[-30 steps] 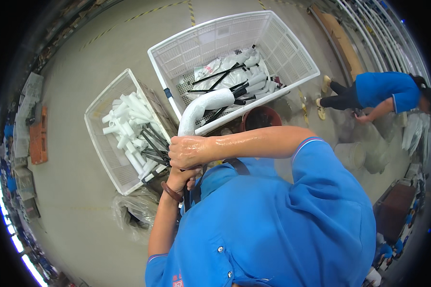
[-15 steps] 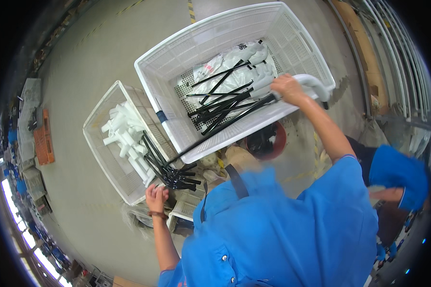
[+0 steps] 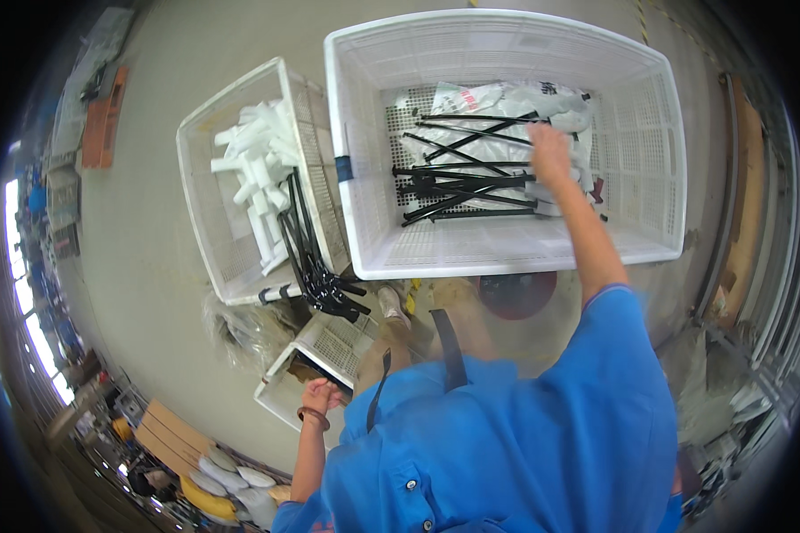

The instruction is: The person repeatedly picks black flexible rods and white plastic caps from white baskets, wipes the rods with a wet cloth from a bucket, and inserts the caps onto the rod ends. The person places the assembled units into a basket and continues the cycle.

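Observation:
Inside the big white basket point(image 3: 507, 268) lie several black rods point(image 3: 471, 186), crossing one another, with pale wrapped ends toward the right. My right hand point(image 3: 551, 153) reaches down among those ends; its fingers are partly hidden and smeared, so I cannot tell whether it grips one. My left hand point(image 3: 322, 395), a brown bracelet at its wrist, hovers over a small white crate point(image 3: 329, 351) with loosely bent fingers and nothing in them. White foam tubes point(image 3: 258, 169) fill part of the left crate point(image 3: 189, 178), where a bundle of black bent-ended rods point(image 3: 304, 240) leans over the near corner.
White plastic bags point(image 3: 507, 98) lie under the rods. A dark red-rimmed bucket point(image 3: 517, 295) stands on the floor near the basket's front. Clear plastic wrap point(image 3: 240, 333) sits beside the left crate. An orange crate point(image 3: 105, 120) is far left; long metal bars point(image 3: 778, 258) run along the right.
The long black rod with a pale curved end, earlier in my right hand over the basket rim, is no longer held across it. My right hand is now inside the basket; the view has turned.

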The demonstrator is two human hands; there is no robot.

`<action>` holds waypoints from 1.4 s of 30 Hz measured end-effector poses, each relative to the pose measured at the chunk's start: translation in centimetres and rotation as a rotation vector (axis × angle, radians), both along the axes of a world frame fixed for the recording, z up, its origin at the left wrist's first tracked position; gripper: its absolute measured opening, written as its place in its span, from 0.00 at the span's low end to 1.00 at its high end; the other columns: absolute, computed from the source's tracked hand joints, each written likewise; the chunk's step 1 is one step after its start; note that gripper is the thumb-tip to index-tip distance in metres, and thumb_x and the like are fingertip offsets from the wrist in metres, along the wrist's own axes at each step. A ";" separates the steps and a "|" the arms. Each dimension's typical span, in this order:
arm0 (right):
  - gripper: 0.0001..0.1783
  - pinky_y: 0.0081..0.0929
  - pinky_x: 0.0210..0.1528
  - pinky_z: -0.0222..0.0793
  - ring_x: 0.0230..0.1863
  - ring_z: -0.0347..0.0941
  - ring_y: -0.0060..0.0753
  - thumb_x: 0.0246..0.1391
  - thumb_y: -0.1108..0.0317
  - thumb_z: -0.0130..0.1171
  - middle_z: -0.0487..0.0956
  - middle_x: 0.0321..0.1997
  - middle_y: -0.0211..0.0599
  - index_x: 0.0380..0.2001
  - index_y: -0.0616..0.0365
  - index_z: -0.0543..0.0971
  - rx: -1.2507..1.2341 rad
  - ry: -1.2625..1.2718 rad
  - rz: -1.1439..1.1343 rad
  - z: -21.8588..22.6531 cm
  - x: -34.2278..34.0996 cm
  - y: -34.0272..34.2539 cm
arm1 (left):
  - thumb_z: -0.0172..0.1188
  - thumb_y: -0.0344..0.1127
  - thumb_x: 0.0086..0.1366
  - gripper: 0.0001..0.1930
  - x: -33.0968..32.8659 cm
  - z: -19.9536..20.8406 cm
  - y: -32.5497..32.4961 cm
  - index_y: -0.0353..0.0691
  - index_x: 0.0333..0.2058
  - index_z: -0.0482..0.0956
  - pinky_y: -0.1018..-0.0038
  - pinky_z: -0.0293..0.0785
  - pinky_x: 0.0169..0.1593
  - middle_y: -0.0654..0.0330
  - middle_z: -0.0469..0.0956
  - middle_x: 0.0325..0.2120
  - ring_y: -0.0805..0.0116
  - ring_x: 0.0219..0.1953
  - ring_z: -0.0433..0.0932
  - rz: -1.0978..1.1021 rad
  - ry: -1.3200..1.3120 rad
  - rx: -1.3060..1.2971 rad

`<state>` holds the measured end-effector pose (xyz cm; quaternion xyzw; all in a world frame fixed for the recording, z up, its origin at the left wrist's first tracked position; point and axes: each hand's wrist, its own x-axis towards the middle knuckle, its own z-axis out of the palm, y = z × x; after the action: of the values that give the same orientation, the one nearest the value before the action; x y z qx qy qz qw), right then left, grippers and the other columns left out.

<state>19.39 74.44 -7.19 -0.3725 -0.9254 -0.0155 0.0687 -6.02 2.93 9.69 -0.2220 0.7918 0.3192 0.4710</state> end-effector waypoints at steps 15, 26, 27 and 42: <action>0.23 0.46 0.54 0.71 0.52 0.74 0.55 0.53 0.61 0.60 0.77 0.50 0.51 0.51 0.59 0.74 -1.016 -0.065 0.094 -4.5 -26.3 -50.0 | 0.58 0.33 0.68 0.13 8.9 -11.0 -12.1 0.39 0.49 0.70 0.70 0.82 0.31 0.54 0.82 0.37 0.63 0.33 0.84 0.430 -0.023 0.177; 0.12 0.47 0.43 0.73 0.41 0.78 0.60 0.44 0.68 0.60 0.80 0.32 0.56 0.30 0.64 0.76 -0.732 0.231 -0.129 -0.3 -37.9 -46.8 | 0.58 0.33 0.66 0.13 17.3 -10.0 -30.9 0.38 0.47 0.73 0.67 0.83 0.32 0.53 0.81 0.36 0.59 0.33 0.84 0.832 -0.082 -0.035; 0.11 0.47 0.43 0.73 0.39 0.78 0.62 0.44 0.69 0.60 0.80 0.31 0.57 0.30 0.65 0.75 -0.753 0.360 -0.132 2.9 -37.3 -46.0 | 0.59 0.33 0.66 0.13 15.7 -9.6 -30.3 0.38 0.47 0.73 0.68 0.82 0.33 0.54 0.81 0.37 0.61 0.34 0.84 0.698 0.010 0.040; 0.14 0.35 0.21 0.66 0.22 0.72 0.45 0.26 0.75 0.56 0.74 0.26 0.39 0.26 0.62 0.75 -0.587 0.412 0.563 49.9 -2.1 -43.0 | 0.69 0.28 0.43 0.33 1.6 23.9 18.0 0.39 0.53 0.73 0.66 0.76 0.34 0.58 0.81 0.35 0.57 0.32 0.80 -1.465 0.798 1.584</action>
<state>17.32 31.41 42.74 -0.1053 -0.9228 0.3413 0.1445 -4.43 20.92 33.59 0.7669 0.4010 0.4244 0.2666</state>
